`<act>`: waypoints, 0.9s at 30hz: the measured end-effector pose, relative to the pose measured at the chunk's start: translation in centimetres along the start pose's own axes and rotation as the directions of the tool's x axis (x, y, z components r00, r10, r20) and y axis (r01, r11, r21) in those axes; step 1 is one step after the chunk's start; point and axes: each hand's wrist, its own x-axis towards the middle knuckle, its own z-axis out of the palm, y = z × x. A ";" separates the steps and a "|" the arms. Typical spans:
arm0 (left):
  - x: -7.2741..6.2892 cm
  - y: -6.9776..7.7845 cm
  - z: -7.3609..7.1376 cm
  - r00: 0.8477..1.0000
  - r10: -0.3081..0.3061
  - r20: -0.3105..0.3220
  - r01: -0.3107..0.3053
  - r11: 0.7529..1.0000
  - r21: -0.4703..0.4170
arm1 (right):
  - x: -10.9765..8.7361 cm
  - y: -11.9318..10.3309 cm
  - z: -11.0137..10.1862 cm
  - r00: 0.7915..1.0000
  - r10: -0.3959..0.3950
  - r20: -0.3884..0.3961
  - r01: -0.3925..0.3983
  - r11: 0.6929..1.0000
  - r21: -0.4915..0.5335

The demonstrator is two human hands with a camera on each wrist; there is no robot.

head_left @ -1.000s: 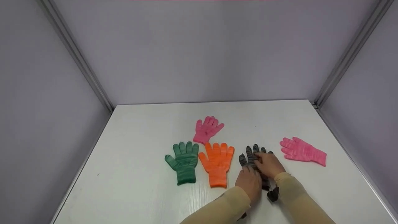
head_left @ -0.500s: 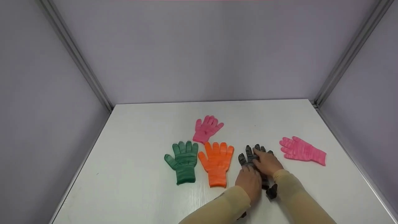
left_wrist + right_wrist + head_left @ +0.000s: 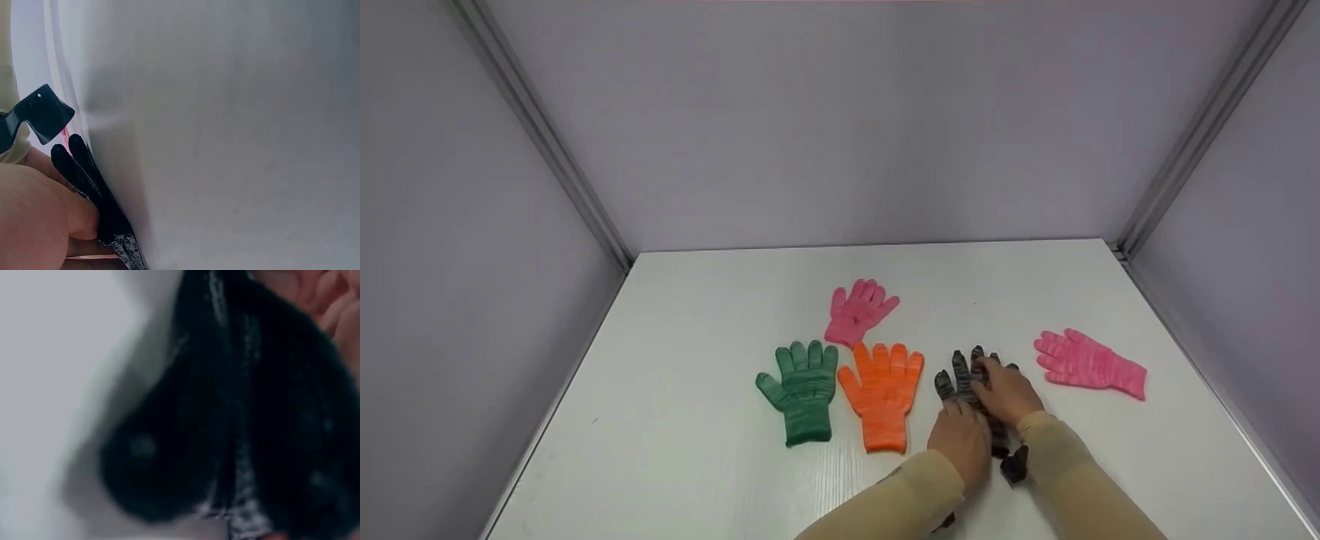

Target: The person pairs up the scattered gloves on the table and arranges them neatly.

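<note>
A dark grey-and-black knit glove point(image 3: 962, 375) lies on the white table, its fingers pointing away from me. My left hand point(image 3: 962, 442) holds the palm's left side, thumb and fingers close against the knit in the left wrist view. From the right, my right hand point(image 3: 1011, 394) pinches one of the glove's middle fingers between thumb and index finger. Both hands cover much of the palm and cuff. In the right wrist view the dark glove fingers point(image 3: 304, 410) fill the foreground, blurred, with bare fingers point(image 3: 343, 304) behind them.
Left of the dark glove lie an orange glove point(image 3: 885, 397) and a green glove point(image 3: 808, 394) side by side. One pink glove point(image 3: 855, 315) is behind them; another pink glove point(image 3: 1091, 367) lies sideways at the right. Grey panels point(image 3: 870, 127) enclose the table point(image 3: 675, 375).
My right hand's fingers have shifted slightly along the dark glove, and its middle finger has moved a little sideways and back. My left hand stays in place.
</note>
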 end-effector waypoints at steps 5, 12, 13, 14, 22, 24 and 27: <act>-0.1 -0.1 0.1 1.000 -0.012 -0.011 0.012 1.000 0.007 | 0.0 -0.2 0.0 1.000 -0.015 0.023 0.016 1.000 -0.024; 0.0 0.0 0.1 1.000 0.000 -0.011 0.000 1.000 -0.004 | -0.5 0.0 -0.4 1.000 0.024 -0.010 -0.023 0.998 0.052; 0.0 0.0 0.1 1.000 0.002 -0.008 -0.002 1.000 -0.005 | -0.7 0.1 -0.6 0.999 0.029 -0.027 -0.027 0.998 0.061; 0.0 0.0 0.0 1.000 0.003 -0.004 -0.003 1.000 -0.007 | -0.8 0.1 -0.8 0.999 0.027 -0.046 -0.025 0.998 0.059; 0.1 0.0 0.0 1.000 0.000 0.015 0.000 1.000 0.017 | -1.1 0.5 -1.3 1.000 -0.015 -0.003 0.014 1.000 -0.028; 0.0 0.1 -0.1 1.000 0.002 0.017 -0.003 1.000 0.015 | -1.0 0.6 -1.1 1.000 -0.004 -0.002 0.004 1.000 -0.021; 0.0 0.1 -0.1 1.000 0.003 0.023 -0.003 1.000 0.019 | -1.0 0.8 -0.9 1.000 0.009 -0.026 -0.009 1.000 0.005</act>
